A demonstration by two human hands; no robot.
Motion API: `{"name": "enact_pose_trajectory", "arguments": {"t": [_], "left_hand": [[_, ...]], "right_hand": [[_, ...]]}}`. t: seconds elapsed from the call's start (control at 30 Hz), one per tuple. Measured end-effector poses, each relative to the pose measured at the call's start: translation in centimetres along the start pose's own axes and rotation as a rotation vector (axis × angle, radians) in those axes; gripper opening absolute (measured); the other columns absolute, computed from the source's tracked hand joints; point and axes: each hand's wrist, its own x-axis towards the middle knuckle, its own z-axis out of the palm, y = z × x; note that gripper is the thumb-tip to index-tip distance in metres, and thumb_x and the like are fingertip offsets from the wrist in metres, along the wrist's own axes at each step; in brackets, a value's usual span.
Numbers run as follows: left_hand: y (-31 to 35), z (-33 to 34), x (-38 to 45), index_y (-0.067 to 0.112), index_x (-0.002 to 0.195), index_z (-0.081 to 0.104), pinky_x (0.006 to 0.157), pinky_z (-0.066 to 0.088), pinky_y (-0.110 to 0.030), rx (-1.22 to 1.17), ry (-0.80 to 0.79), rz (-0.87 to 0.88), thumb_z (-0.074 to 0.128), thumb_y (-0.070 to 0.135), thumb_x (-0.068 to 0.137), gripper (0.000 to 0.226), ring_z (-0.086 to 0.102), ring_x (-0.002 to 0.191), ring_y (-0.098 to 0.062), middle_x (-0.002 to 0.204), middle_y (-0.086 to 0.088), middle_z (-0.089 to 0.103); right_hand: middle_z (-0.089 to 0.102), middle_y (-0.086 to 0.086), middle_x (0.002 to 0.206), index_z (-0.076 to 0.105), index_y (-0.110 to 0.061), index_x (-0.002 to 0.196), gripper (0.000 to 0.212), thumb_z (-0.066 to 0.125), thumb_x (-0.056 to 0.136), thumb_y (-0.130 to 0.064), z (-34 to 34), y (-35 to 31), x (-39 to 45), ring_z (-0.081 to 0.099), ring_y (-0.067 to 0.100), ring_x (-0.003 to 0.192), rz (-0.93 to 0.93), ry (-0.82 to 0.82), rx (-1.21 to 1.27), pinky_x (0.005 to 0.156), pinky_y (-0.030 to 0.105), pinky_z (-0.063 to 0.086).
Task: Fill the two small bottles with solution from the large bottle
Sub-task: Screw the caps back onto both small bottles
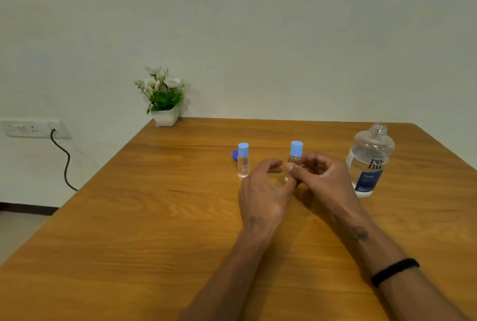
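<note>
Small bottles on wooden table, plain wall behind.

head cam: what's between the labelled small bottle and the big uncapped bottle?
In the head view, the second small bottle, capped, gripped by the left hand and right hand. Either side of them, bare table.

We count two small bottles, one standing free and one between our hands, each with a light blue cap. We see one large bottle, uncapped, and one dark blue cap lying loose. Two hands, left and right. One plant pot, one table, one wall socket with one cord.
</note>
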Motion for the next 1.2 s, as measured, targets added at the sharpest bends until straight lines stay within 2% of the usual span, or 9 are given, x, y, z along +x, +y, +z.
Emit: {"name": "enact_pose_trajectory", "arguments": {"t": [0.13, 0.23, 0.3, 0.4, 0.57, 0.7, 0.83, 0.97, 1.2], "left_hand": [[-0.8, -1.8, -1.5, 0.038, 0.117, 0.064, 0.08, 0.045, -0.028, 0.073, 0.211, -0.063, 0.084, 0.042, 0.082, 0.04, 0.06, 0.099, -0.004, 0.104, 0.015, 0.062], [-1.1, -2.9, -0.4, 0.034, 0.13, 0.055, 0.081, 0.039, -0.026, 0.074, 0.243, -0.169, 0.084, 0.043, 0.083, 0.056, 0.059, 0.112, -0.009, 0.121, 0.011, 0.059], [-1.4, -3.0, 0.7, 0.031, 0.134, 0.053, 0.083, 0.039, -0.028, 0.079, 0.228, -0.204, 0.082, 0.044, 0.084, 0.06, 0.06, 0.118, -0.013, 0.128, 0.008, 0.061], [-1.6, -3.0, 1.6, 0.029, 0.13, 0.057, 0.081, 0.038, -0.029, 0.117, 0.187, -0.241, 0.077, 0.047, 0.089, 0.049, 0.063, 0.114, -0.017, 0.122, 0.01, 0.067], [-1.6, -3.2, 1.7, 0.026, 0.119, 0.062, 0.078, 0.037, -0.03, 0.121, 0.173, -0.253, 0.072, 0.043, 0.093, 0.033, 0.066, 0.109, -0.021, 0.114, 0.01, 0.072], [-0.6, -3.9, 0.6, 0.024, 0.117, 0.065, 0.081, 0.043, -0.031, 0.069, 0.092, -0.207, 0.074, 0.044, 0.092, 0.033, 0.069, 0.106, -0.021, 0.111, 0.008, 0.075], [0.6, -4.8, -2.7, 0.025, 0.116, 0.068, 0.088, 0.052, -0.03, 0.01, -0.056, -0.13, 0.078, 0.046, 0.088, 0.036, 0.071, 0.101, -0.012, 0.102, 0.01, 0.076], [2.5, -5.1, -6.3, 0.027, 0.108, 0.072, 0.09, 0.058, -0.031, -0.064, -0.214, -0.082, 0.082, 0.045, 0.084, 0.032, 0.072, 0.094, -0.005, 0.091, 0.013, 0.075], [7.5, -4.6, -9.8, 0.022, 0.117, 0.07, 0.086, 0.061, -0.031, -0.178, -0.36, -0.091, 0.081, 0.041, 0.088, 0.037, 0.071, 0.101, -0.01, 0.104, 0.006, 0.074]], "right_hand": [[0.081, -0.004, 0.099, 0.077, -0.021, 0.104, 0.025, 0.089, 0.085, -0.032, -0.1, 0.0, -0.2, 0.077, 0.018, 0.095, -0.016, 0.091, -0.055, 0.086, 0.031, 0.064], [0.079, -0.005, 0.109, 0.071, -0.028, 0.109, 0.032, 0.086, 0.086, -0.044, 0.2, -0.2, -0.4, 0.077, 0.015, 0.103, 0.012, 0.093, -0.054, 0.091, 0.046, 0.065], [0.076, -0.007, 0.11, 0.068, -0.028, 0.111, 0.035, 0.084, 0.087, -0.048, 0.3, -0.3, -0.6, 0.075, 0.013, 0.103, 0.007, 0.083, -0.091, 0.09, 0.045, 0.065], [0.075, -0.012, 0.108, 0.07, -0.023, 0.111, 0.031, 0.083, 0.09, -0.041, 0.2, -0.7, -1.3, 0.075, 0.007, 0.095, -0.023, 0.088, -0.139, 0.084, 0.034, 0.064], [0.078, -0.006, 0.105, 0.073, -0.02, 0.11, 0.028, 0.085, 0.089, -0.035, -0.3, -0.9, -2.8, 0.079, 0.015, 0.092, -0.015, 0.132, -0.122, 0.084, 0.038, 0.065], [0.078, 0.0, 0.101, 0.072, -0.016, 0.108, 0.026, 0.087, 0.087, -0.02, -1.9, -1.9, -5.3, 0.079, 0.02, 0.091, 0.007, 0.149, -0.084, 0.083, 0.038, 0.064], [0.074, -0.007, 0.097, 0.07, -0.027, 0.101, 0.028, 0.09, 0.083, -0.019, -4.4, -3.6, -8.2, 0.074, 0.008, 0.081, -0.001, 0.144, -0.151, 0.07, 0.018, 0.058], [0.073, -0.002, 0.09, 0.073, -0.019, 0.099, 0.027, 0.093, 0.08, -0.018, -6.8, -5.6, -10.4, 0.069, 0.002, 0.073, 0.004, 0.159, -0.187, 0.068, 0.019, 0.057], [0.074, -0.005, 0.091, 0.074, -0.021, 0.103, 0.03, 0.092, 0.081, -0.028, -9.5, -7.0, -13.5, 0.068, 0.005, 0.08, -0.009, 0.148, -0.32, 0.065, 0.013, 0.053]]}}
